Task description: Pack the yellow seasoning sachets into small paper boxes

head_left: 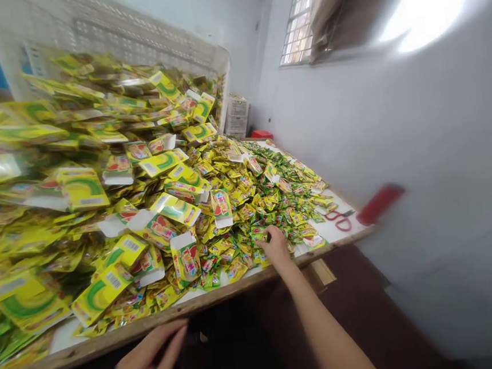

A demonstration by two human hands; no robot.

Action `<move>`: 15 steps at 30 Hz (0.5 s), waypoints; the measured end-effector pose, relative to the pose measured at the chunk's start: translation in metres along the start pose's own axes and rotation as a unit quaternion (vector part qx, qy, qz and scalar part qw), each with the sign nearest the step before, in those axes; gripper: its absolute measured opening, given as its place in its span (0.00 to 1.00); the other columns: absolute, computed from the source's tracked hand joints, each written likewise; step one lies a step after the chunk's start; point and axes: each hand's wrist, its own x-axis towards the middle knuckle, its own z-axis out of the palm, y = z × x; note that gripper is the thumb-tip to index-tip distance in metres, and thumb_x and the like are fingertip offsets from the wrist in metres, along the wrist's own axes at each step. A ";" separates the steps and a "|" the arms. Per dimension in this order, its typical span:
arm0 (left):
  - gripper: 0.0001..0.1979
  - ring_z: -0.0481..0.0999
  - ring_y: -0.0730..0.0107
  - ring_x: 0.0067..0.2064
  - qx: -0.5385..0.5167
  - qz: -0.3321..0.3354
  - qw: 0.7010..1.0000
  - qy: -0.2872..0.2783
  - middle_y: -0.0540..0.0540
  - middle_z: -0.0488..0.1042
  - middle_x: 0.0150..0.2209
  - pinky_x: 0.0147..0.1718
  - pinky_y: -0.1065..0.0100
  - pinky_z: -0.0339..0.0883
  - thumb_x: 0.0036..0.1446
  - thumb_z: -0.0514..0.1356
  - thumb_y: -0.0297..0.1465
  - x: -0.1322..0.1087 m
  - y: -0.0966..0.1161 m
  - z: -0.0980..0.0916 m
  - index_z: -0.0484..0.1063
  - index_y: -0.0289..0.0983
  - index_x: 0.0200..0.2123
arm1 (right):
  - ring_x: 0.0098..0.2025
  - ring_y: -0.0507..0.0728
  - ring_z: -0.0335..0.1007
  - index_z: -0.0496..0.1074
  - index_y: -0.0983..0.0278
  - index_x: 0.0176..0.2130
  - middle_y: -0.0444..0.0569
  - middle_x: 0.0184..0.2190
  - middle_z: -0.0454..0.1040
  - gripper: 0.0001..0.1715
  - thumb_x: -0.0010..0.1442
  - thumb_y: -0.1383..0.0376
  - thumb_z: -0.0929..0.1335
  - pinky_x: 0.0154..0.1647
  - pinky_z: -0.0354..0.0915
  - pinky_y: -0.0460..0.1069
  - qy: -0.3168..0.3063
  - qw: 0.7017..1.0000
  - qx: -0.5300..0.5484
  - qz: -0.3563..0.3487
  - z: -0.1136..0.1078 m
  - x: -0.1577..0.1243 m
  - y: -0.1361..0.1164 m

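Observation:
My right hand (276, 247) reaches over the table's front edge into a heap of small green and yellow candy packets (240, 211). Its thumb and fingers close around a small green packet (259, 233), partly hidden by the hand. Below the table edge, nearer to me, my left hand (148, 362) is slightly blurred. Its thumb and forefinger tips come together, with nothing visible between them. Yellow and green cardboard boxes (186, 260), some with white flaps open, lie on the heap left of my right hand.
A large white plastic crate (146, 29) lies tipped at the back left, spilling boxes. Red-handled scissors (339, 220) and a red cylindrical object (379, 204) are at the table's right end. The wooden edge (238, 289) runs along the front; a wall stands right.

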 end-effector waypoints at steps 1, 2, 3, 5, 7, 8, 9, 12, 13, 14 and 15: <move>0.17 0.81 0.63 0.43 0.043 0.013 0.994 -0.096 0.49 0.82 0.41 0.47 0.67 0.72 0.59 0.54 0.46 0.017 0.006 0.009 0.78 0.44 0.41 | 0.36 0.59 0.65 0.68 0.61 0.31 0.45 0.30 0.69 0.13 0.44 0.64 0.74 0.41 0.62 0.53 -0.003 1.000 0.019 0.007 -0.003 0.000 -0.001; 0.16 0.80 0.65 0.45 0.061 0.014 0.988 -0.141 0.48 0.82 0.42 0.48 0.68 0.71 0.62 0.53 0.42 0.037 0.014 0.022 0.78 0.44 0.42 | 0.34 0.58 0.65 0.68 0.61 0.32 0.43 0.28 0.68 0.14 0.46 0.62 0.74 0.38 0.63 0.52 -0.007 0.999 0.041 0.016 -0.007 0.000 -0.003; 0.14 0.79 0.66 0.45 0.078 0.006 0.984 -0.161 0.48 0.81 0.42 0.47 0.69 0.71 0.63 0.52 0.39 0.057 0.023 0.038 0.77 0.43 0.41 | 0.32 0.57 0.65 0.68 0.61 0.34 0.42 0.27 0.67 0.14 0.48 0.61 0.73 0.35 0.64 0.51 -0.014 0.997 0.066 0.026 -0.009 -0.001 -0.005; 0.12 0.79 0.62 0.43 0.138 -0.039 0.973 -0.179 0.44 0.80 0.39 0.45 0.62 0.72 0.62 0.56 0.37 0.092 0.040 0.071 0.76 0.38 0.41 | 0.28 0.55 0.64 0.68 0.62 0.39 0.41 0.25 0.67 0.17 0.51 0.58 0.71 0.27 0.64 0.48 -0.041 0.991 0.119 0.050 -0.011 -0.007 -0.009; 0.12 0.78 0.61 0.42 0.197 -0.084 0.959 -0.184 0.42 0.78 0.41 0.44 0.56 0.72 0.61 0.59 0.36 0.114 0.053 0.097 0.73 0.34 0.43 | 0.24 0.53 0.62 0.69 0.63 0.40 0.40 0.24 0.66 0.19 0.51 0.56 0.71 0.20 0.63 0.46 -0.086 0.979 0.171 0.077 -0.009 -0.016 -0.014; 0.13 0.77 0.61 0.43 0.221 -0.100 0.952 -0.188 0.42 0.77 0.43 0.43 0.54 0.72 0.60 0.60 0.37 0.119 0.058 0.105 0.72 0.33 0.44 | 0.23 0.52 0.62 0.70 0.63 0.41 0.39 0.23 0.66 0.20 0.50 0.56 0.72 0.18 0.63 0.46 -0.109 0.971 0.194 0.089 -0.006 -0.021 -0.016; 0.14 0.76 0.62 0.43 0.237 -0.110 0.946 -0.194 0.42 0.76 0.44 0.44 0.54 0.71 0.60 0.60 0.37 0.121 0.061 0.110 0.71 0.33 0.45 | 0.23 0.52 0.62 0.71 0.63 0.41 0.39 0.22 0.65 0.20 0.50 0.56 0.72 0.18 0.63 0.46 -0.128 0.963 0.217 0.100 -0.003 -0.026 -0.017; 0.15 0.76 0.62 0.43 0.256 -0.121 0.934 -0.216 0.44 0.75 0.43 0.43 0.55 0.71 0.60 0.60 0.37 0.120 0.061 0.111 0.70 0.34 0.46 | 0.26 0.53 0.65 0.72 0.63 0.42 0.41 0.25 0.69 0.22 0.49 0.57 0.73 0.20 0.67 0.46 -0.164 0.938 0.278 0.124 0.005 -0.039 -0.020; 0.15 0.76 0.63 0.42 0.255 -0.121 0.933 -0.223 0.44 0.75 0.42 0.42 0.56 0.71 0.60 0.60 0.37 0.119 0.059 0.110 0.70 0.34 0.46 | 0.26 0.53 0.66 0.72 0.63 0.43 0.42 0.26 0.70 0.23 0.48 0.57 0.73 0.21 0.68 0.46 -0.169 0.931 0.295 0.131 0.007 -0.041 -0.019; 0.14 0.76 0.63 0.41 0.250 -0.120 0.933 -0.230 0.45 0.75 0.40 0.42 0.56 0.71 0.60 0.60 0.38 0.118 0.058 0.108 0.70 0.34 0.45 | 0.27 0.53 0.67 0.72 0.63 0.44 0.42 0.27 0.71 0.24 0.48 0.57 0.74 0.21 0.68 0.46 -0.171 0.925 0.309 0.137 0.008 -0.043 -0.019; 0.13 0.76 0.64 0.41 0.243 -0.118 0.934 -0.235 0.45 0.75 0.40 0.42 0.57 0.71 0.60 0.60 0.37 0.117 0.056 0.107 0.71 0.34 0.44 | 0.27 0.53 0.67 0.72 0.63 0.44 0.42 0.27 0.72 0.25 0.47 0.58 0.74 0.21 0.68 0.46 -0.172 0.920 0.321 0.143 0.009 -0.044 -0.019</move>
